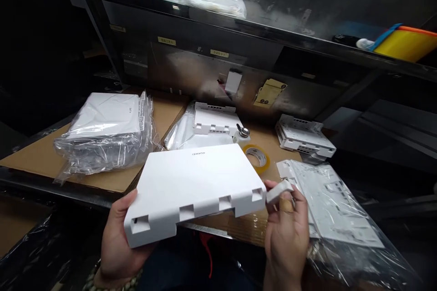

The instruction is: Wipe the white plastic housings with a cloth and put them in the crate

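My left hand (119, 238) is closed on the left end of a white plastic housing cover (196, 177) marked HUAWEI, with square notches along its near edge. The cover is held up tilted above the table's front edge. Between the thumb and fingers of my right hand (287, 227) is a small white sponge-like block (279, 192), right by the cover's right corner. Whether the block touches the cover I cannot tell. Behind the cover lies a roll of yellowish clear tape (264, 160). A small bottle with a metal top (243, 132) stands behind the tape.
Bagged white covers (105, 116) are stacked on cardboard (112, 181) at left. More white housings (218, 120) lie at the back, others (303, 136) at back right. A plastic-wrapped white panel (337, 204) is at right. A shelf (273, 32) with a yellow container (408, 44) crosses above.
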The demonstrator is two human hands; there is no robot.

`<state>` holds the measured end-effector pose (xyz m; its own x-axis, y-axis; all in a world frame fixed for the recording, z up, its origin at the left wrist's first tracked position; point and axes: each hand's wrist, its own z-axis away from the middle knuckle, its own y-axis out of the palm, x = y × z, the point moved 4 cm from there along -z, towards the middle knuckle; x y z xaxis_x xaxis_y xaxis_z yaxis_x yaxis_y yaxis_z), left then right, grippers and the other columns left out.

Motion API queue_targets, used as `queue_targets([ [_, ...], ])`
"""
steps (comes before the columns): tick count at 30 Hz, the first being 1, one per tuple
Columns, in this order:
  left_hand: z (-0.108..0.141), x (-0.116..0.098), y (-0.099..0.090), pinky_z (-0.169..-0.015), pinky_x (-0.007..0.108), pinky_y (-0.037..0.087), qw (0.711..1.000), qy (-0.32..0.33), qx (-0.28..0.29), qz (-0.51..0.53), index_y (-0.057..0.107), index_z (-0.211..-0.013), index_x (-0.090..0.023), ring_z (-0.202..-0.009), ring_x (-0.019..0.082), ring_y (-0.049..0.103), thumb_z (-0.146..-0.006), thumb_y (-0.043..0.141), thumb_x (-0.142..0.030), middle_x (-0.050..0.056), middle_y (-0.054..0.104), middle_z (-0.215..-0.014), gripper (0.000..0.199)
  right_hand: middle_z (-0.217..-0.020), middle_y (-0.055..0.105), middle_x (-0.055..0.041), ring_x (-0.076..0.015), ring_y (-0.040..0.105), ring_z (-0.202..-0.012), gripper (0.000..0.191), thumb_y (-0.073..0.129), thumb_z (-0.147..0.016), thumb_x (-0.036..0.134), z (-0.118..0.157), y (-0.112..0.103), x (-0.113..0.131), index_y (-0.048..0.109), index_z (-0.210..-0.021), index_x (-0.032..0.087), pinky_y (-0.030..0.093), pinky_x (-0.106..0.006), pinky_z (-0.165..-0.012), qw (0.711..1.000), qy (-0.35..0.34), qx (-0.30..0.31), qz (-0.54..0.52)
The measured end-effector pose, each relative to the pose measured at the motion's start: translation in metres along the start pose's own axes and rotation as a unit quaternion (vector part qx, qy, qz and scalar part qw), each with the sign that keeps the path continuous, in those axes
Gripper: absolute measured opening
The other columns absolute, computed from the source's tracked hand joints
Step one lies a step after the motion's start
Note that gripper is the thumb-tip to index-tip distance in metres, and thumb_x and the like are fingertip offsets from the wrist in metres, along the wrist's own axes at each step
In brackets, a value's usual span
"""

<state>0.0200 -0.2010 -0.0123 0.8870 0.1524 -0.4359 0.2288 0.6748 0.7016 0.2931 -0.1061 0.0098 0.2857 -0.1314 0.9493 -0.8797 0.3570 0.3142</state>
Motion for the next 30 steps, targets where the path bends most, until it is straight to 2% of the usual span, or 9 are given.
queue_targets([
  [3, -0.001, 0.003, 0.0, -0.069, 0.036, 0.068, 0.998, 0.054, 0.011, -0.021, 0.079, -0.097, -0.018, -0.082, 0.031, 0.079, -0.08, 0.065, -0.023, 0.002, 0.083, -0.085, 0.022, -0.109, 0.076, -0.0039, -0.0187, 0.072, -0.095, 0.043, 0.074, -0.087, 0.051, 0.002, 0.006, -0.014, 0.066, -0.119, 0.023, 0.06, -0.032, -0.082, 0.99, 0.126, 0.036, -0.043],
  [5, 0.003, 0.008, 0.004, -0.084, 0.037, 0.066, 0.997, 0.069, 0.034, -0.033, 0.079, -0.093, -0.019, -0.099, 0.034, 0.077, -0.083, 0.067, -0.025, -0.001, 0.083, -0.083, 0.017, -0.111, 0.077, -0.0041, -0.02, 0.072, -0.099, 0.049, 0.076, -0.086, 0.051, 0.004, 0.007, -0.02, 0.067, -0.123, 0.021, 0.06, -0.033, -0.084, 0.981, 0.178, 0.039, -0.06],
  [7, 0.008, 0.011, 0.009, -0.095, 0.042, 0.062, 0.996, 0.062, 0.053, -0.033, 0.079, -0.088, -0.022, -0.11, 0.035, 0.073, -0.087, 0.067, -0.028, -0.003, 0.082, -0.082, 0.014, -0.11, 0.077, -0.0027, -0.0201, 0.072, -0.099, 0.048, 0.074, -0.087, 0.052, 0.008, 0.008, -0.023, 0.068, -0.124, 0.021, 0.06, -0.033, -0.086, 0.976, 0.201, 0.051, -0.065],
  [10, 0.014, 0.012, 0.015, -0.102, 0.042, 0.058, 0.997, 0.019, 0.075, -0.021, 0.078, -0.089, -0.028, -0.117, 0.031, 0.071, -0.097, 0.058, -0.041, -0.005, 0.082, -0.084, 0.026, -0.101, 0.077, 0.0012, -0.0175, 0.073, -0.09, 0.038, 0.072, -0.09, 0.051, 0.012, 0.009, -0.022, 0.07, -0.116, 0.023, 0.059, -0.031, -0.086, 0.973, 0.202, 0.082, -0.077],
  [15, 0.018, 0.013, 0.021, -0.1, 0.035, 0.055, 0.995, -0.053, 0.08, -0.002, 0.078, -0.105, -0.033, -0.123, 0.026, 0.067, -0.102, 0.043, -0.056, -0.004, 0.083, -0.09, 0.041, -0.103, 0.076, 0.0016, -0.016, 0.072, -0.085, 0.039, 0.071, -0.091, 0.05, 0.015, 0.009, -0.02, 0.068, -0.121, 0.025, 0.059, -0.03, -0.084, 0.969, 0.207, 0.089, -0.105],
  [19, 0.02, 0.016, 0.027, -0.098, 0.039, 0.057, 0.995, -0.045, 0.086, 0.018, 0.079, -0.097, -0.031, -0.118, 0.028, 0.07, -0.102, 0.043, -0.058, -0.004, 0.082, -0.085, 0.045, -0.104, 0.076, 0.0018, -0.0151, 0.071, -0.084, 0.046, 0.071, -0.092, 0.049, 0.018, 0.009, -0.02, 0.064, -0.131, 0.026, 0.059, -0.028, -0.082, 0.969, 0.203, 0.085, -0.11],
  [24, 0.015, 0.014, 0.021, -0.096, 0.037, 0.06, 0.995, 0.011, 0.095, 0.019, 0.077, -0.091, -0.033, -0.088, 0.021, 0.079, -0.104, 0.044, -0.047, -0.007, 0.082, -0.082, 0.038, -0.103, 0.077, 0.0005, -0.0158, 0.071, -0.079, 0.054, 0.069, -0.092, 0.052, 0.019, 0.007, -0.023, 0.059, -0.138, 0.026, 0.059, -0.029, -0.078, 0.973, 0.194, 0.086, -0.089],
  [27, 0.012, 0.012, 0.017, -0.094, 0.037, 0.06, 0.995, 0.011, 0.096, 0.005, 0.077, -0.104, -0.036, -0.095, 0.022, 0.078, -0.102, 0.048, -0.05, -0.007, 0.083, -0.088, 0.032, -0.111, 0.076, -0.0009, -0.018, 0.073, -0.086, 0.058, 0.071, -0.09, 0.054, 0.02, 0.003, -0.024, 0.057, -0.139, 0.026, 0.06, -0.03, -0.076, 0.976, 0.194, 0.061, -0.08],
  [30, 0.012, 0.013, 0.018, -0.09, 0.033, 0.061, 0.996, -0.032, 0.085, 0.003, 0.076, -0.109, -0.035, -0.096, 0.022, 0.078, -0.102, 0.042, -0.057, -0.008, 0.083, -0.09, 0.041, -0.109, 0.076, -0.0018, -0.0191, 0.074, -0.088, 0.055, 0.07, -0.09, 0.056, 0.02, 0.003, -0.023, 0.059, -0.134, 0.025, 0.06, -0.03, -0.075, 0.978, 0.186, 0.065, -0.069],
])
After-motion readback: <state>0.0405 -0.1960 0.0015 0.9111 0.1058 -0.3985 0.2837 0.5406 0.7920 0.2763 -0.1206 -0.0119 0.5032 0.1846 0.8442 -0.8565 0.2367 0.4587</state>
